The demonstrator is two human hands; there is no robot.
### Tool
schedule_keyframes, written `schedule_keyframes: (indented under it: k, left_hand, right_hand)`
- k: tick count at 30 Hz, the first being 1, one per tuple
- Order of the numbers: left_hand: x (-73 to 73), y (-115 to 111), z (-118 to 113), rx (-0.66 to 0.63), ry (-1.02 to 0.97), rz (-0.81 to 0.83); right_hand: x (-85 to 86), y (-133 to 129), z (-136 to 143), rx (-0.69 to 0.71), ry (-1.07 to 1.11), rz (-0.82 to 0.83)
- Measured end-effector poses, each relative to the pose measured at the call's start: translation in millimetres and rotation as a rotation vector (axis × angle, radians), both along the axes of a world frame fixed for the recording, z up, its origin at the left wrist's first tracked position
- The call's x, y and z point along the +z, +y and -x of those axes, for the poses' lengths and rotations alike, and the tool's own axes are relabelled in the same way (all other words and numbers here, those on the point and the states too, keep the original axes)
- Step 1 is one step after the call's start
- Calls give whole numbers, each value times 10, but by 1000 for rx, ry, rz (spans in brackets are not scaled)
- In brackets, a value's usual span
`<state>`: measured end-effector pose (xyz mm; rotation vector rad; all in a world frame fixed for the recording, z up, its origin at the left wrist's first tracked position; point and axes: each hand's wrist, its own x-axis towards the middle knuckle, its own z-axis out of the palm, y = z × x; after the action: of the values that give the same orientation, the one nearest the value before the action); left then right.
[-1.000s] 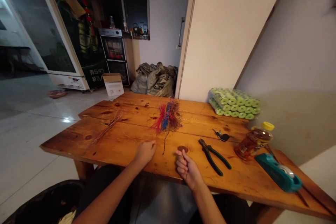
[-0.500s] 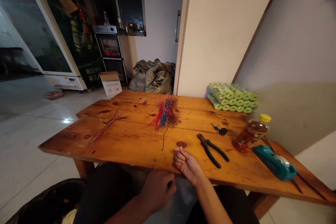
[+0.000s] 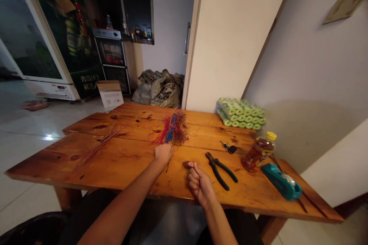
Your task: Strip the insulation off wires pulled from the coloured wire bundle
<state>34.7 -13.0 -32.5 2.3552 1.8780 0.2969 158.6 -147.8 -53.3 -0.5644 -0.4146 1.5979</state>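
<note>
A tangled pile of thin red, blue and yellow wires (image 3: 176,126) lies mid-table. My left hand (image 3: 163,154) reaches to its near edge, fingers curled under and mostly hidden; what they grip, if anything, is unclear. A dark patterned cord (image 3: 167,167) shows just below that hand. Near the table's front edge my right hand (image 3: 199,183) is closed, thumb against the curled fingers. Faint reddish strands seem to hang beneath it, too blurred to name. To its right lie cutting pliers (image 3: 220,170) with dark green handles, spread apart.
Loose reddish wires (image 3: 102,143) lie on the left of the wooden table (image 3: 123,172). At right are keys (image 3: 229,147), a yellow-capped bottle (image 3: 258,152), a teal tape dispenser (image 3: 281,182) and packed green rolls (image 3: 241,113). A black bin (image 3: 37,226) stands lower left.
My left hand has moved from my lap, below the table edge, forward to the wire pile. My right hand stays closed near the front edge. The view has shifted right.
</note>
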Motion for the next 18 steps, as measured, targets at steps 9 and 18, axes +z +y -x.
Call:
schedule_keyframes:
  k: [9, 18]
  left_hand:
    - [-43, 31, 156, 38, -27, 0]
    - [18, -311, 285, -3, -248, 38]
  right_hand:
    - [-11, -4, 45, 9, -42, 10]
    - [-110, 37, 71, -69, -100, 28]
